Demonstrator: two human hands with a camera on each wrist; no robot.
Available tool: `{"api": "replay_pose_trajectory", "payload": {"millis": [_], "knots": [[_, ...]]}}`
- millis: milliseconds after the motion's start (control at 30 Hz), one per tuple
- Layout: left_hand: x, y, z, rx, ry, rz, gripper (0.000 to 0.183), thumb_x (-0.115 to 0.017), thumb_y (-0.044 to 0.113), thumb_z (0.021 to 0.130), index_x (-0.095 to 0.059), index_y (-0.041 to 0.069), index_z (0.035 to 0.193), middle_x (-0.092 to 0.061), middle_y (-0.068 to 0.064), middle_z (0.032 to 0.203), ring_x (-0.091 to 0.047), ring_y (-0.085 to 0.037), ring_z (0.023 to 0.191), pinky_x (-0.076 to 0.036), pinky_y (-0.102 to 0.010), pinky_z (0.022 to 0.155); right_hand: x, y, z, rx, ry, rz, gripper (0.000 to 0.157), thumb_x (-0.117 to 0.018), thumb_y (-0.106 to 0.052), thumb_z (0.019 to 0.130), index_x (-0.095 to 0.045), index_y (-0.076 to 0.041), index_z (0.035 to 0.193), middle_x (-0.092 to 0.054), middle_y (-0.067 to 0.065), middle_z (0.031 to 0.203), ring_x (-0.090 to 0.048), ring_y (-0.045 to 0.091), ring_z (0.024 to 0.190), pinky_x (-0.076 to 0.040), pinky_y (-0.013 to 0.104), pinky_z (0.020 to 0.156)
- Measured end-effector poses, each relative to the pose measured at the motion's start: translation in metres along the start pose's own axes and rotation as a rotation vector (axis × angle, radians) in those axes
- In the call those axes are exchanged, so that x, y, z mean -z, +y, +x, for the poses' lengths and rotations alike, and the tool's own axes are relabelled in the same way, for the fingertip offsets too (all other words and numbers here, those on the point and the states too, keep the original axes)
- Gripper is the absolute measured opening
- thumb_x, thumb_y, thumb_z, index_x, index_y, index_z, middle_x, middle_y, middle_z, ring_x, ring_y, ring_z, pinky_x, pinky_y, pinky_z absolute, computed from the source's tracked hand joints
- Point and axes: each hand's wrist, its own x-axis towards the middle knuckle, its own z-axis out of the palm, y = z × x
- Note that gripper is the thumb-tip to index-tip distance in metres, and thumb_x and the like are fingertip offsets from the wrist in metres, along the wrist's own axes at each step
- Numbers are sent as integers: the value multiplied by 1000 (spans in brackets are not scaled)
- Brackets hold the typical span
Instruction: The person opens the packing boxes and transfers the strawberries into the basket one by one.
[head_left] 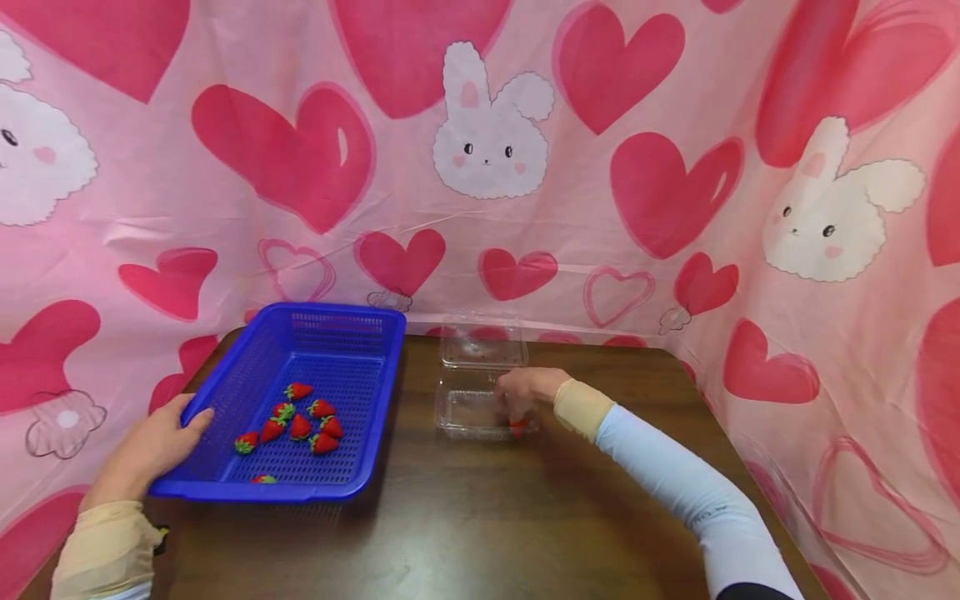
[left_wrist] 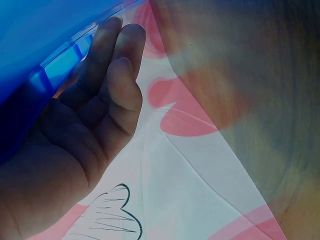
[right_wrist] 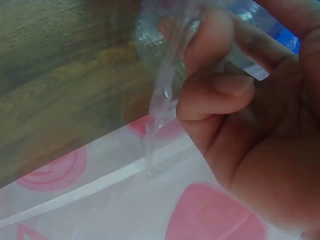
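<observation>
My left hand (head_left: 161, 442) grips the left rim of a blue plastic basket (head_left: 382, 400), thumb over the rim. In the left wrist view its curled fingers (left_wrist: 125, 90) show beneath the basket's edge. Several red strawberries (head_left: 300, 427) with green tops lie on the basket's mesh floor, mostly grouped toward the front. My right hand (head_left: 528, 392) reaches into the right side of a clear plastic box (head_left: 465, 412), blurred. A red strawberry (head_left: 517, 428) shows just below its fingertips; I cannot tell whether they pinch it. In the right wrist view, curled fingers (right_wrist: 215, 97) overlap the clear plastic wall.
The box's clear lid (head_left: 483, 346) stands open at its back. Both containers are on a dark brown wooden table (head_left: 480, 517). A pink cloth (head_left: 405, 183) with hearts and rabbits hangs behind the table and along its sides.
</observation>
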Motion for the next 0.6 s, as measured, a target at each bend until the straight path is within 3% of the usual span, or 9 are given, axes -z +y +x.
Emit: {"api": "replay_pose_trajectory", "payload": {"millis": [233, 400, 600], "knots": [[0, 0, 2, 16, -17, -3, 73, -43, 42, 102, -26, -17, 141, -42, -47, 126, -51, -60, 103, -45, -70, 84, -5, -2, 5, -27, -17, -48, 17, -83, -16, 73, -65, -16, 73, -59, -5, 70, -51, 10, 62, -44, 24, 55], [0, -1, 2, 18, -20, 0, 72, -42, 42, 102, -27, -17, 140, -42, -47, 125, -51, -61, 104, -45, -70, 84, -8, -2, 9, -44, -38, -12, 20, -79, -9, 74, -63, -15, 64, -57, -4, 61, -49, 11, 54, -40, 24, 48], [-1, -1, 1, 6, -14, -6, 70, -42, 40, 102, -28, -18, 139, -44, -47, 125, -52, -61, 104, -46, -70, 83, -9, -3, 12, -6, -22, 8, 18, -75, -6, 76, -65, -13, 63, -54, -5, 58, -47, 10, 52, -40, 23, 44]]}}
